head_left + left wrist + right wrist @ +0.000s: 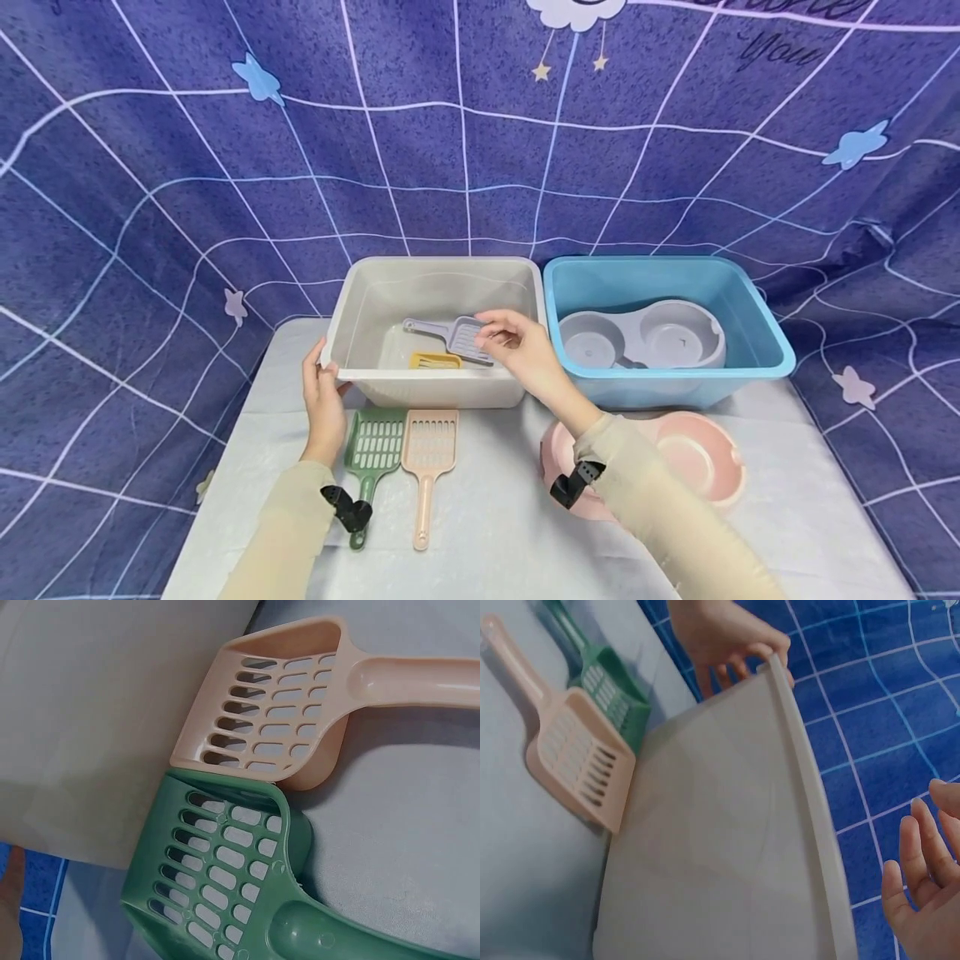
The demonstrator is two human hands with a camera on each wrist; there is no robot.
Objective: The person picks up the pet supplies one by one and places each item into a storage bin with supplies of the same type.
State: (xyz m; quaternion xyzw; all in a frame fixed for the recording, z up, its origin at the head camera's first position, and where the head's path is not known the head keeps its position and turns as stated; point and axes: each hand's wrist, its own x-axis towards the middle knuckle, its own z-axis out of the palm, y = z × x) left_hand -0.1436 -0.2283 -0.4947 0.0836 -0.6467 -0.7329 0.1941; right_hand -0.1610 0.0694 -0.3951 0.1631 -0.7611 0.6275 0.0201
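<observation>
My left hand (324, 404) holds the front left corner of the off-white litter box (431, 390), fingers along the outer wall and rim, as the right wrist view also shows. Above the box's right half hovers my right hand (521, 346), fingers loosely bent and nothing in them; in the right wrist view its fingers (930, 855) are apart from the rim. Inside the box lie a grey-purple litter scoop (461, 335), its head partly behind the right fingertips in the head view, and a yellow scoop (435, 360), half hidden by the front wall.
A green litter scoop (225, 862) and a peach litter scoop (281, 712) lie side by side against the box's front. Right of it stands a blue litter box (675, 387) holding a grey double bowl (633, 333). A pink double bowl (697, 458) sits under the right forearm.
</observation>
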